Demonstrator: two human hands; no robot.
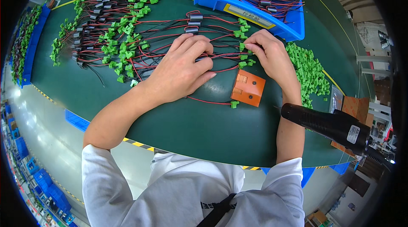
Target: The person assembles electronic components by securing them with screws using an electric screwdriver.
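Across the green table lie red and black wire leads with grey cylinders on them and green connectors at their ends. My left hand [182, 67] is curled, palm down, over several wire leads [221, 57]; what its fingertips grip is hidden beneath it. My right hand [272, 53] pinches at a green connector [242, 46] on the right ends of these leads. Beyond the left fingers are grey cylinders [193, 23]. Below the right hand sits an orange fixture block [244, 92] with two dark screws. Nearer me, one red wire ends in a green connector [234, 104].
A blue bin [293, 33] of wire leads stands at the far right. Loose green connectors [308, 74] are heaped right of my right hand. A black electric screwdriver [323, 123] juts over the table's right side. Bundled wire assemblies [100, 14] cover the far left.
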